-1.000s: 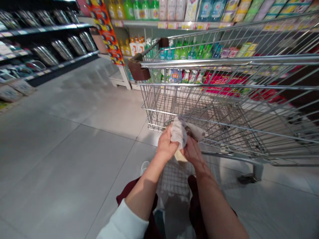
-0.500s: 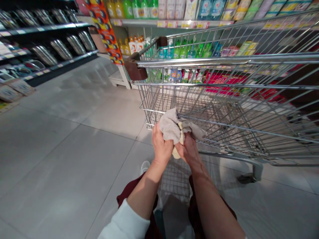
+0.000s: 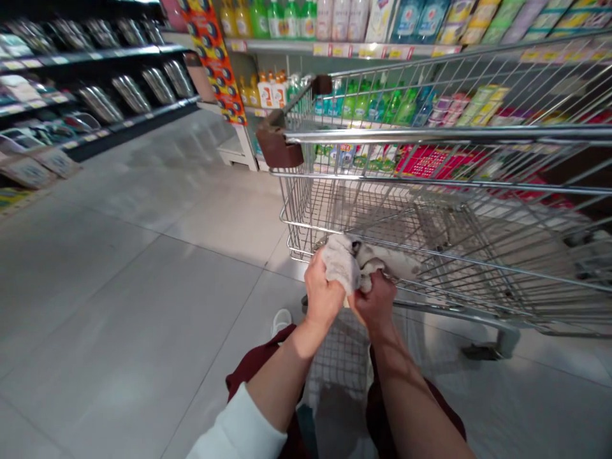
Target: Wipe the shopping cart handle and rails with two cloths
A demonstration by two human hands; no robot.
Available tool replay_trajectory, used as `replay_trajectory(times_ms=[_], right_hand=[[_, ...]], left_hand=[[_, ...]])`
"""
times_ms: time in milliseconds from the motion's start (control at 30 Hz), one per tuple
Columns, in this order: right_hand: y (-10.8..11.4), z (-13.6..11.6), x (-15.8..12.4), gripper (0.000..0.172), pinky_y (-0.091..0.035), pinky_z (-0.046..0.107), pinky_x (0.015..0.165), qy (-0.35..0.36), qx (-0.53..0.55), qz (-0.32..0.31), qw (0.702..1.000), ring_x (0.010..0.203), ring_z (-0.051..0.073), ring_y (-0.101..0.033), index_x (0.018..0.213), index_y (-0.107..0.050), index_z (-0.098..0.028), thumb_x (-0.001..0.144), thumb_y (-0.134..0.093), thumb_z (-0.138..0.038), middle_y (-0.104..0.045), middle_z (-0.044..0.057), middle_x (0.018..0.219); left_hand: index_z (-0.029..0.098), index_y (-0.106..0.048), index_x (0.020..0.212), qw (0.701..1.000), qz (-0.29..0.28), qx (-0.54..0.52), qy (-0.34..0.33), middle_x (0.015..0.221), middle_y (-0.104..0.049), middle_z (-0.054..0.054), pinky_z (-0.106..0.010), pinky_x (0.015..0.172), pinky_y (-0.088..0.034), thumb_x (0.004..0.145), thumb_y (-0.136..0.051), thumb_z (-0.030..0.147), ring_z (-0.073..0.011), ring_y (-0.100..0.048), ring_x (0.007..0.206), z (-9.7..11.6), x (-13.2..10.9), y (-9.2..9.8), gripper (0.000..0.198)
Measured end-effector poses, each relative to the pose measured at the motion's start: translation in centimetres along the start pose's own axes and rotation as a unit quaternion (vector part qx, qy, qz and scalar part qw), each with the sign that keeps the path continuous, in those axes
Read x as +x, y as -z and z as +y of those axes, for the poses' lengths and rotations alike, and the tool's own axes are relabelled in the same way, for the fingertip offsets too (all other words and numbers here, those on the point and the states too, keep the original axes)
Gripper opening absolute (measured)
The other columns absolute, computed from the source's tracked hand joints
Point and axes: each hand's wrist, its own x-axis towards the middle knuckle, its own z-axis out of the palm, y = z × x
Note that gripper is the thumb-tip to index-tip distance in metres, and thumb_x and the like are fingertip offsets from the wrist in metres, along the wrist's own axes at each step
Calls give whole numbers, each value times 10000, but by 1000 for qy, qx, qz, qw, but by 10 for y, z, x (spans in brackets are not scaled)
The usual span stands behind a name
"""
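Note:
Both hands grip a crumpled, stained whitish cloth (image 3: 341,262) just in front of the shopping cart's side. My left hand (image 3: 324,293) is closed round its left part. Close beside it, my right hand (image 3: 374,298) clutches the right part, and a loose end trails to the right over the wires. The metal shopping cart (image 3: 363,185) stands across the view, with brown plastic corner pieces at its left end. My fingertips are partly hidden in the folds.
Shelves behind the cart hold rows of bottles (image 3: 335,19) and packets. A dark shelf (image 3: 95,124) with shiny metal pans stands at the left. The floor is grey tile (image 3: 119,287). A cart wheel (image 3: 480,352) shows at the lower right.
Both hands have moved slightly right and down in view with the cloth, whose bunching has changed. The yellowish piece below it is now mostly hidden. The whole scene has shifted slightly as well.

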Motion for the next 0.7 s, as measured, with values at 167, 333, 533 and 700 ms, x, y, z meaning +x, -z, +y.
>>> replay_trajectory(times_ms=[167, 333, 533, 700], right_hand=[[-1, -7, -3, 72, -532, 340, 634, 21, 17, 5, 1000, 643, 226, -640, 777, -516, -233, 724, -500, -279, -632, 39, 650], [0, -28, -1, 196, -569, 360, 760, -97, 114, -111, 983, 804, 252, -690, 947, -620, -207, 779, -569, -295, -721, 98, 854], [-4, -25, 6, 298, -570, 369, 878, -182, 220, -170, 943, 938, 248, -681, 1002, -614, -196, 729, -559, -302, -718, 90, 1005], [-8, -21, 5, 417, -532, 382, 986, -181, 245, -172, 937, 1087, 253, -641, 1108, -591, -177, 708, -541, -284, -689, 105, 1147]], left_hand=[[216, -637, 1063, 988, 89, 66, -112, 1027, -633, -50, -342, 894, -454, 806, -581, 270, -215, -572, 995, 12, -4, 13, 268], [214, -543, 1024, 966, 241, 63, -75, 943, -566, -6, -295, 806, -444, 736, -696, 320, -166, -555, 875, 5, 9, 23, 343], [220, -570, 991, 981, 165, 91, -46, 946, -635, -1, -296, 813, -436, 787, -642, 294, -170, -580, 882, -1, 12, 20, 228], [212, -558, 1209, 993, 85, 66, -36, 1170, -657, -60, -351, 928, -447, 809, -608, 277, -224, -595, 1072, -4, 8, 18, 408]])
